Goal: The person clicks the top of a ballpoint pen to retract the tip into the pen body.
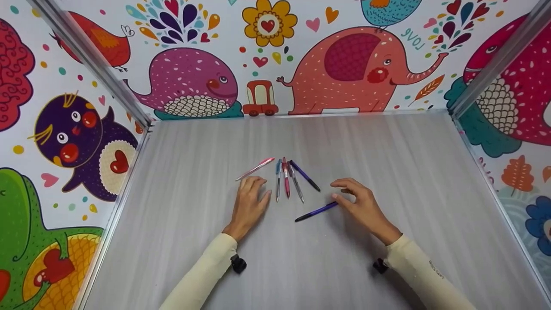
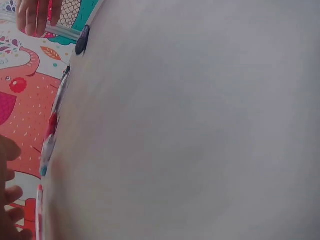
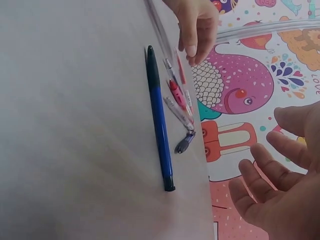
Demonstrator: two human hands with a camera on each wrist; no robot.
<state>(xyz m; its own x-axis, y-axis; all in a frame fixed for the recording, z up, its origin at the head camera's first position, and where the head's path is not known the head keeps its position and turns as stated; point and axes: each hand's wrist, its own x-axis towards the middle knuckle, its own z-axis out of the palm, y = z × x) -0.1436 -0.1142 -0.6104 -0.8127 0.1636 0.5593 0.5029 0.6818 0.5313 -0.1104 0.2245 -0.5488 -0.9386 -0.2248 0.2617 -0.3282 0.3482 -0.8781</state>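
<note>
My left hand (image 1: 249, 206), fingers relaxed, hovers just below a slim pink-and-clear pen (image 1: 255, 168) and holds nothing. To its right, several pens lie in a loose fan: a clear one with a teal end (image 1: 278, 181), a pink-red one (image 1: 286, 177), a clear one with a dark end (image 1: 296, 183) and a blue one with a black end (image 1: 305, 175). Nearer to me, a second blue pen (image 3: 159, 120) lies apart, slanted in the head view. My right hand (image 1: 359, 206) is by its upper end; the right wrist view shows the fingers (image 3: 267, 172) spread loosely, with nothing between them.
The pens lie on a pale wood-grain table (image 1: 193, 172). Printed panels with cartoon animals, such as an elephant (image 1: 344, 92), stand along the back and both sides. Metal posts (image 1: 495, 64) rise at the back corners. A black wrist strap piece (image 1: 238, 263) sticks out from the left sleeve.
</note>
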